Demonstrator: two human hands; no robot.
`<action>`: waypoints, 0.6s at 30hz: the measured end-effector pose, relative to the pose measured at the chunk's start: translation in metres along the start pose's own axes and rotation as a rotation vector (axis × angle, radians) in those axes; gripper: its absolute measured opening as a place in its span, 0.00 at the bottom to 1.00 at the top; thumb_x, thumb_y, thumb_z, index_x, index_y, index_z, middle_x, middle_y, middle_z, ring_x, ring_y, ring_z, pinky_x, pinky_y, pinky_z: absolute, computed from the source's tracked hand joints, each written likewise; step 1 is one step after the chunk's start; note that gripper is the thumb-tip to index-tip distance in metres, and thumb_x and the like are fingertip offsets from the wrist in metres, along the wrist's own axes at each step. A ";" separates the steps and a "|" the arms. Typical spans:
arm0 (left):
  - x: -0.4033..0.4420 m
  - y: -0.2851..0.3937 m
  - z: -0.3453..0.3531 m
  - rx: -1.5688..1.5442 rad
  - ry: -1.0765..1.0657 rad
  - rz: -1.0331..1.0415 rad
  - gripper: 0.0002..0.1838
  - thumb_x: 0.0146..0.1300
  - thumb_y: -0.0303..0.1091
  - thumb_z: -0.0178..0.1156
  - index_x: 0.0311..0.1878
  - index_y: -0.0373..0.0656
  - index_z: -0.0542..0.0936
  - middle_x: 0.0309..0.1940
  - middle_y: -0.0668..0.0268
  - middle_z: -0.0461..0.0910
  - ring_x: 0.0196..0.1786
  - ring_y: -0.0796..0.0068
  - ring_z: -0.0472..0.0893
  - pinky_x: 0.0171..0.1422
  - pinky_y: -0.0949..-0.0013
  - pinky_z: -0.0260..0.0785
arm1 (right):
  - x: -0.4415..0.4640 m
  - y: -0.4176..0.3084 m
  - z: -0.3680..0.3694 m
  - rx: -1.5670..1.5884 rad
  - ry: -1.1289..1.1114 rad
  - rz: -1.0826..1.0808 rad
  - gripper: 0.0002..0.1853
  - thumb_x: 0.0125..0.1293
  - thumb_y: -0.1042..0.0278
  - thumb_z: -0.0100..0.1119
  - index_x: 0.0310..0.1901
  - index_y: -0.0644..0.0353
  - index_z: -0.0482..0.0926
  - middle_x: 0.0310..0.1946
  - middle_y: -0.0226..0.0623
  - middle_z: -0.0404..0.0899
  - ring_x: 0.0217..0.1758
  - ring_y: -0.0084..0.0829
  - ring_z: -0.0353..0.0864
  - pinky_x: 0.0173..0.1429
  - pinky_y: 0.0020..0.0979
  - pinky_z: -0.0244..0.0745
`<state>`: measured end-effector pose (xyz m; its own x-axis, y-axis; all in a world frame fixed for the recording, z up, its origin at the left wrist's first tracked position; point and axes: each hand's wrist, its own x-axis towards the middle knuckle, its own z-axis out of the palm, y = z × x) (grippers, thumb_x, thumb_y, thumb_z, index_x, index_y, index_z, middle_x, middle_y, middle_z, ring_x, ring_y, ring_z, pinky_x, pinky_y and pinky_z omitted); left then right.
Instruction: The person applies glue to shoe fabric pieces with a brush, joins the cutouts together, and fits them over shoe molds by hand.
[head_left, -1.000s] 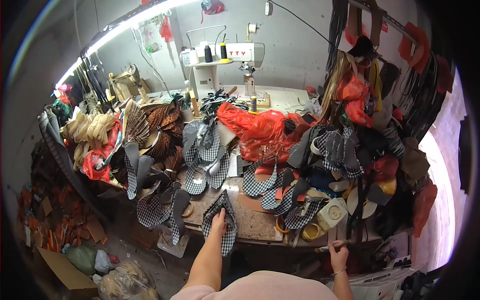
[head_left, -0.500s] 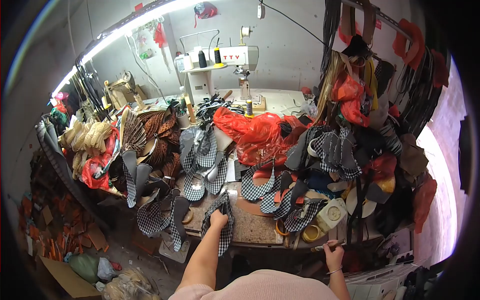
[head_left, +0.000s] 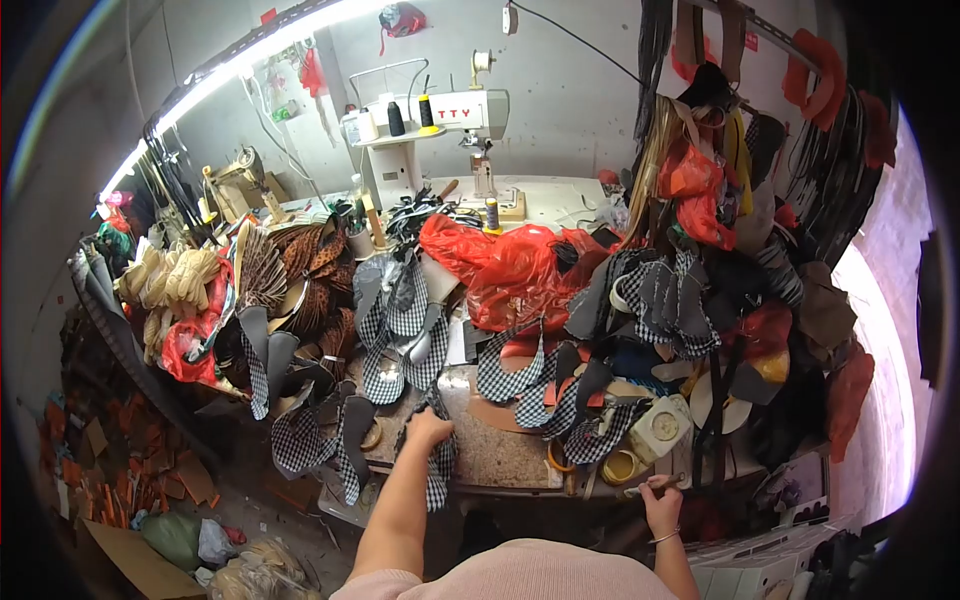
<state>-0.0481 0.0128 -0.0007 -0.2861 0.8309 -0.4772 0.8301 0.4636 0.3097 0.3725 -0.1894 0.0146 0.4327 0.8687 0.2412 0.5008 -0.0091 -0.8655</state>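
My left hand (head_left: 430,428) is closed on a black-and-white checked shoe upper (head_left: 441,468), which hangs over the front edge of the bench. Fingers and wrist cover part of it. Low on the right, my right hand (head_left: 662,506) pinches a small brush (head_left: 634,491), its handle poking out past the fingers. Just above that hand are a round glue pot (head_left: 622,467) and a whitish plastic container (head_left: 661,428). More checked uppers with grey linings (head_left: 300,435) lie left of my left hand, and others (head_left: 530,385) lie to its right.
A sewing machine (head_left: 455,112) with thread cones stands at the back. Red plastic bags (head_left: 515,275) cover the bench's middle. Straps and bags hang from a rail (head_left: 770,35) on the right. Orange scraps (head_left: 130,490) and a cardboard box (head_left: 135,560) are on the floor at left.
The whole view has shifted slightly. My left hand has moved a little forward over the checked upper, hiding more of its top. The right hand still holds the brush, barely moved.
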 end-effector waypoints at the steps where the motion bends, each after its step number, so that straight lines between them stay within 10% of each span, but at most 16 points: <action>1: -0.011 0.004 -0.017 0.049 -0.002 0.031 0.31 0.46 0.45 0.55 0.54 0.38 0.71 0.53 0.47 0.72 0.56 0.53 0.72 0.60 0.61 0.64 | 0.001 0.000 -0.001 -0.004 -0.012 0.001 0.10 0.47 0.76 0.66 0.30 0.64 0.75 0.25 0.36 0.77 0.28 0.30 0.77 0.37 0.28 0.72; 12: -0.035 -0.067 -0.046 0.323 0.024 0.183 0.18 0.51 0.42 0.52 0.38 0.39 0.79 0.36 0.50 0.79 0.41 0.53 0.79 0.47 0.59 0.70 | -0.007 0.042 -0.006 -0.019 0.088 0.082 0.10 0.48 0.72 0.67 0.31 0.62 0.76 0.28 0.38 0.78 0.32 0.33 0.77 0.40 0.30 0.72; 16: -0.093 -0.048 -0.081 -0.909 0.218 0.177 0.09 0.59 0.35 0.53 0.37 0.40 0.75 0.24 0.60 0.78 0.22 0.71 0.77 0.28 0.69 0.69 | 0.004 0.048 0.006 -0.009 0.179 -0.044 0.10 0.50 0.70 0.66 0.33 0.62 0.77 0.28 0.38 0.79 0.32 0.31 0.79 0.39 0.29 0.73; 18: -0.114 -0.049 -0.087 -1.355 0.324 0.425 0.11 0.60 0.32 0.54 0.44 0.38 0.74 0.31 0.63 0.79 0.33 0.72 0.80 0.38 0.73 0.72 | 0.009 0.037 0.011 0.028 0.146 0.079 0.10 0.50 0.70 0.66 0.33 0.61 0.77 0.28 0.37 0.79 0.31 0.31 0.80 0.37 0.28 0.73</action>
<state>-0.0976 -0.0782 0.1101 -0.3848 0.9230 -0.0079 -0.1480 -0.0532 0.9876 0.3866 -0.1769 -0.0198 0.5754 0.7844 0.2315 0.4407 -0.0589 -0.8957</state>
